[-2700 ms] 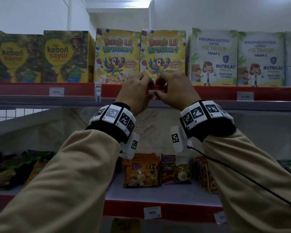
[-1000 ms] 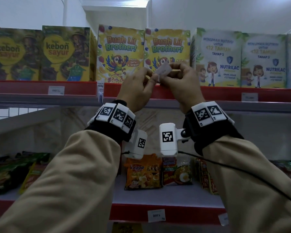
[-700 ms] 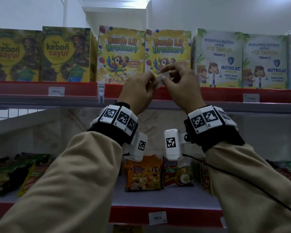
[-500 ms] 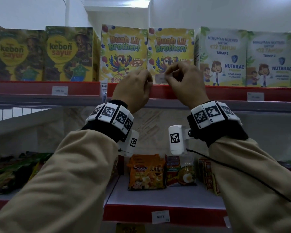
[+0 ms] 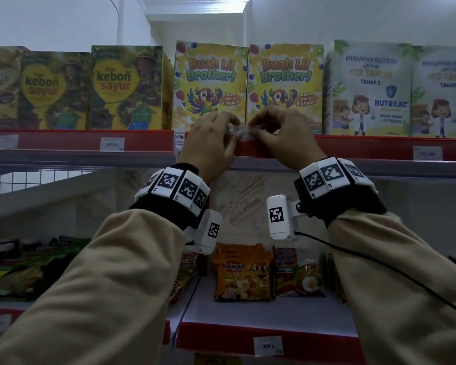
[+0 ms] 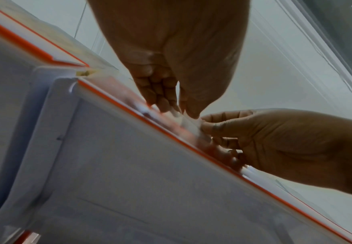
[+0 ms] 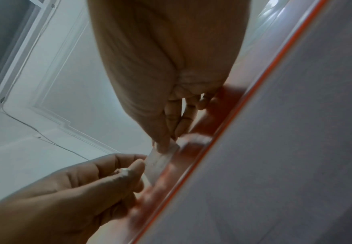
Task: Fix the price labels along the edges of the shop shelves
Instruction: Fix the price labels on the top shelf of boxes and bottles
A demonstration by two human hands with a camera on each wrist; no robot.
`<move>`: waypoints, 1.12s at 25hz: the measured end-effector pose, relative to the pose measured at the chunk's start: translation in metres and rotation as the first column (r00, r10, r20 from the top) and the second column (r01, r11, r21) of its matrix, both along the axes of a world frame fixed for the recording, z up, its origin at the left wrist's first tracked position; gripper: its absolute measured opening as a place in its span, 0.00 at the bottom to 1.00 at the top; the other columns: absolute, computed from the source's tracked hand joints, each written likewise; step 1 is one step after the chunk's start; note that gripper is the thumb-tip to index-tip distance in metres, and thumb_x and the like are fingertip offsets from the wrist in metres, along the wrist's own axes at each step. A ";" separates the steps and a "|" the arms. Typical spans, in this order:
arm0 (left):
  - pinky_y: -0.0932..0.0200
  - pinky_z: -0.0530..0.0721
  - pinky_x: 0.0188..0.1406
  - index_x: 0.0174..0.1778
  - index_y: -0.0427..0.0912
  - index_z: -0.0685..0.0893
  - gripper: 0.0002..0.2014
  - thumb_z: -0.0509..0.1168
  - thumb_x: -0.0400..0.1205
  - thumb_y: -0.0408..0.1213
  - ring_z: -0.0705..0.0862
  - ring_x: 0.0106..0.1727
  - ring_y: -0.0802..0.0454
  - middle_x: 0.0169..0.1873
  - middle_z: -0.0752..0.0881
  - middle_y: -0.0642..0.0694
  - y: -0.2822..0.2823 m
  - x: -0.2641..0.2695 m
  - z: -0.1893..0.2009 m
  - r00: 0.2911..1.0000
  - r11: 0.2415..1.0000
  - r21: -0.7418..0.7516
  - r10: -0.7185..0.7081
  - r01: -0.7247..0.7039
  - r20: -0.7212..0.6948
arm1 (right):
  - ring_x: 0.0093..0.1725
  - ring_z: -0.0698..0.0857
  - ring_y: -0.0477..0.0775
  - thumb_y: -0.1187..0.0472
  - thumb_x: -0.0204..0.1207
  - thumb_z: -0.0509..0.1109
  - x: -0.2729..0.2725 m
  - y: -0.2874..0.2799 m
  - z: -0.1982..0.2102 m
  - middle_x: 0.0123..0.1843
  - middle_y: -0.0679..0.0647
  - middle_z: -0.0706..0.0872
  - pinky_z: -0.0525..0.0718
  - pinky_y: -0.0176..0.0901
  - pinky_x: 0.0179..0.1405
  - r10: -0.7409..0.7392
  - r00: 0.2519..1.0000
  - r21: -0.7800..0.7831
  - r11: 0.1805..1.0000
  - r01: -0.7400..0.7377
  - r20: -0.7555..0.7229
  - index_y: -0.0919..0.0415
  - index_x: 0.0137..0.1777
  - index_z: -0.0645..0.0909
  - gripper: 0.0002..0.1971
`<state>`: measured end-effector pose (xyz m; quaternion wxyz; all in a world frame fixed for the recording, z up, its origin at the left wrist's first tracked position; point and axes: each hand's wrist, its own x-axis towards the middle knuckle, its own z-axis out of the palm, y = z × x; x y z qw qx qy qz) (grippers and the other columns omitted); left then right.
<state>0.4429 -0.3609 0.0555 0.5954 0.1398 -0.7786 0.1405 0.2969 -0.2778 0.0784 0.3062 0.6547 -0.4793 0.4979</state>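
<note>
Both hands meet at the red edge strip [image 5: 353,147] of the top shelf. Between them is a small white price label [image 5: 244,134], lying against the strip's upper edge. My left hand [image 5: 233,133] pinches its left end with thumb and fingertips, and my right hand [image 5: 256,131] pinches its right end. The left wrist view looks up at the left fingertips [image 6: 171,107] on the label [image 6: 188,125] beside the right hand [image 6: 275,140]. From the right wrist, the right thumb and fingers [image 7: 164,145] nip the label [image 7: 158,163] against the strip.
Other price labels sit on the strip at left [image 5: 112,144] and right [image 5: 427,153], and one on the lower shelf's edge [image 5: 268,345]. Cereal boxes [image 5: 211,85] stand just behind the hands. Noodle packets [image 5: 244,272] lie on the lower shelf. A cable [image 5: 379,267] hangs from my right wrist.
A second ago both hands held the label up in front of the cereal boxes. They have since lowered it to the red strip's top edge, still pinching it.
</note>
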 end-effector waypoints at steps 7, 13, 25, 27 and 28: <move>0.53 0.70 0.57 0.55 0.35 0.80 0.11 0.60 0.85 0.39 0.75 0.57 0.41 0.54 0.80 0.37 -0.003 -0.004 0.000 0.997 0.998 -0.015 0.065 -0.064 0.030 | 0.37 0.80 0.45 0.60 0.75 0.73 -0.006 0.012 0.005 0.40 0.48 0.84 0.71 0.21 0.33 -0.104 0.990 0.085 0.990 0.112 -0.094 0.57 0.48 0.84 0.04; 0.53 0.73 0.54 0.54 0.35 0.82 0.11 0.62 0.83 0.39 0.77 0.54 0.42 0.51 0.80 0.37 -0.001 -0.001 0.003 0.997 0.998 0.007 0.062 -0.062 0.052 | 0.40 0.78 0.46 0.58 0.77 0.72 -0.002 0.018 0.012 0.41 0.48 0.82 0.72 0.36 0.40 -0.204 0.958 0.217 0.945 0.246 -0.201 0.58 0.49 0.85 0.06; 0.56 0.72 0.48 0.55 0.35 0.85 0.13 0.61 0.84 0.40 0.77 0.53 0.41 0.50 0.79 0.36 0.013 0.005 0.011 0.978 0.984 0.068 0.152 -0.163 0.140 | 0.46 0.76 0.49 0.58 0.79 0.70 0.001 0.024 0.019 0.45 0.51 0.80 0.68 0.37 0.43 -0.217 0.930 0.304 0.902 0.307 -0.296 0.63 0.56 0.85 0.10; 0.53 0.75 0.51 0.56 0.36 0.84 0.13 0.61 0.84 0.40 0.78 0.54 0.40 0.52 0.79 0.36 0.015 0.005 0.013 0.974 0.981 0.087 0.160 -0.175 0.159 | 0.46 0.76 0.47 0.58 0.80 0.69 0.001 0.024 0.018 0.46 0.51 0.80 0.67 0.35 0.42 -0.230 0.926 0.294 0.901 0.320 -0.300 0.62 0.56 0.85 0.10; 0.51 0.76 0.53 0.57 0.37 0.84 0.13 0.62 0.84 0.40 0.78 0.55 0.40 0.52 0.79 0.36 0.016 0.005 0.013 0.975 0.980 0.098 0.158 -0.174 0.159 | 0.46 0.75 0.47 0.58 0.80 0.69 0.001 0.024 0.017 0.46 0.51 0.80 0.66 0.35 0.43 -0.230 0.926 0.293 0.902 0.318 -0.300 0.61 0.56 0.84 0.10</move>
